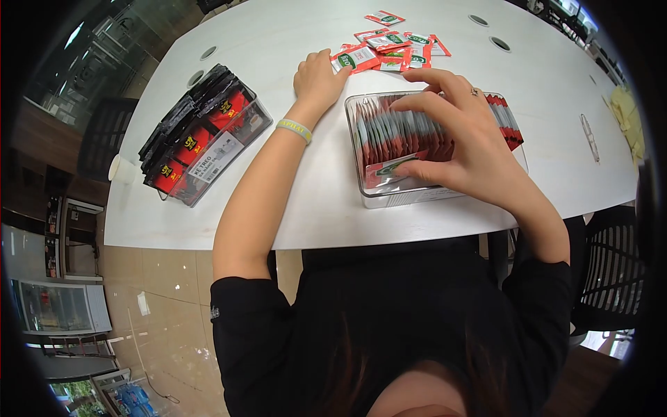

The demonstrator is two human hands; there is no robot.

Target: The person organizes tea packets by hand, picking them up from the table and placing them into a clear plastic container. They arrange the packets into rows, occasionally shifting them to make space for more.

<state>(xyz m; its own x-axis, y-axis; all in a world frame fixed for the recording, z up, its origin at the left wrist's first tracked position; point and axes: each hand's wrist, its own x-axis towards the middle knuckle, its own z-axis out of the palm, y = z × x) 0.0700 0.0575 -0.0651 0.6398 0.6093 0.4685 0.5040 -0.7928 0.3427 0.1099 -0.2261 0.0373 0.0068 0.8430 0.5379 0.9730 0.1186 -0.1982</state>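
A clear plastic box (410, 197) holds a row of upright red and white sachets (396, 128). Over it is my right hand (458, 128), its fingers spread and curved, with the thumb touching a sachet (389, 170) that lies flat along the near side of the box. My left hand (322, 80) rests on the table beyond the box's left corner. Its thumb and fingers are at the edge of a red and white sachet (356, 58), at the left of a loose pile (392, 43); whether they grip it is unclear.
To the left, a clear box (240, 142) holds black and red packets (191, 139). A white cup (121, 170) is at the left edge of the white table (313, 215). A pen (589, 137) and yellow material (625, 118) lie at the right. Black chairs (615, 267) stand around.
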